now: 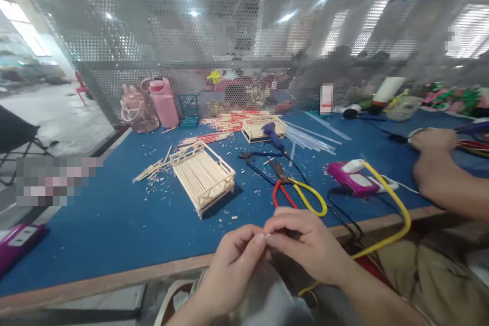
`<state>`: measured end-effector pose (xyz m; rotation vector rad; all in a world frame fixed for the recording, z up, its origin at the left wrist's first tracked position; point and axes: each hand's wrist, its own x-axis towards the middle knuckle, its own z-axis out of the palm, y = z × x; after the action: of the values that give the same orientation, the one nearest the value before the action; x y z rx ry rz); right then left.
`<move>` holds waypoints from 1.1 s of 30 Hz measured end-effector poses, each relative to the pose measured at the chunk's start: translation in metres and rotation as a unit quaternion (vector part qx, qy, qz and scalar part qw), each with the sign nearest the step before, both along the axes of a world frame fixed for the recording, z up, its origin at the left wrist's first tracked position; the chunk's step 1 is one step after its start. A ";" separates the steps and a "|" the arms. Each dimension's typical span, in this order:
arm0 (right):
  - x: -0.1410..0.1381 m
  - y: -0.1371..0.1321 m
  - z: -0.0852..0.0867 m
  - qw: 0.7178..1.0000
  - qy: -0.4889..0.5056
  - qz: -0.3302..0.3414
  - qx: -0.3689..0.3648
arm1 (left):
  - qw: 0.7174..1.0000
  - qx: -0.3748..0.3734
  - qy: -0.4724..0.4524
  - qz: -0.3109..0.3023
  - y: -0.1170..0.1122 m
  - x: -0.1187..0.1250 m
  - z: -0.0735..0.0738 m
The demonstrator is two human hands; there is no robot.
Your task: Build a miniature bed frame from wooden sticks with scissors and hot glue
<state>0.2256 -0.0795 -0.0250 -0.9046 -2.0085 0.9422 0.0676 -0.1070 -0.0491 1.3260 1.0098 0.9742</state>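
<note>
My left hand (240,260) and my right hand (305,242) meet in front of the table's near edge. Both pinch with thumb and fingers touching, and a tiny pale bit shows between the tips, too small to name. Beyond them on the blue tabletop (126,229) stands a miniature bed-like frame (202,175) built of thin wooden sticks. Scissors (282,181) with one red and one yellow handle lie just past my right hand. Pliers (260,167) with dark blue handles lie beside them. A blue glue gun (272,136) leans at a second stick frame (252,135).
Clear glue sticks (311,137) and sticks in red-and-white wrappers (237,121) lie farther back. A pink bottle (164,104) stands at the back left. A purple power strip (353,181) with a yellow cable (405,226) is to the right, near another person's arm (439,178).
</note>
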 end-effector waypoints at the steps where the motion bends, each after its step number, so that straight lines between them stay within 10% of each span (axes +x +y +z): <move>1: 0.002 -0.001 0.000 1.000 -0.006 -0.004 -0.015 | 1.000 0.002 0.007 0.000 0.001 0.000 0.000; 6: 0.020 0.012 0.001 0.994 -0.067 -0.088 -0.016 | 0.997 0.031 0.018 0.071 0.005 -0.002 0.006; 9: 0.031 0.036 -0.004 0.923 -0.277 -0.267 0.024 | 0.993 -0.009 -0.026 0.113 0.010 0.001 0.008; 13: 0.042 0.060 -0.006 0.870 -0.409 -0.275 -0.025 | 0.987 -0.045 -0.088 0.127 0.013 0.006 0.010; 18: 0.047 0.037 -0.003 0.943 -0.086 -0.290 -0.137 | 0.971 -0.072 -0.172 0.151 0.015 0.008 0.010; 21: 0.038 0.001 -0.007 0.949 0.152 -0.117 -0.250 | 0.970 -0.056 -0.185 0.146 0.017 0.012 0.014; 24: 0.020 -0.027 -0.012 0.928 0.195 -0.059 -0.312 | 0.974 -0.024 -0.177 0.138 0.019 0.016 0.023; 33: -0.002 -0.034 -0.008 0.965 0.164 -0.032 -0.201 | 0.985 0.084 -0.046 0.144 0.022 0.022 0.038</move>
<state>0.2239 -0.1135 -0.0327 -0.9461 -1.5254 1.3948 0.0898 -0.0850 -0.0109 1.2800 1.0867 1.3528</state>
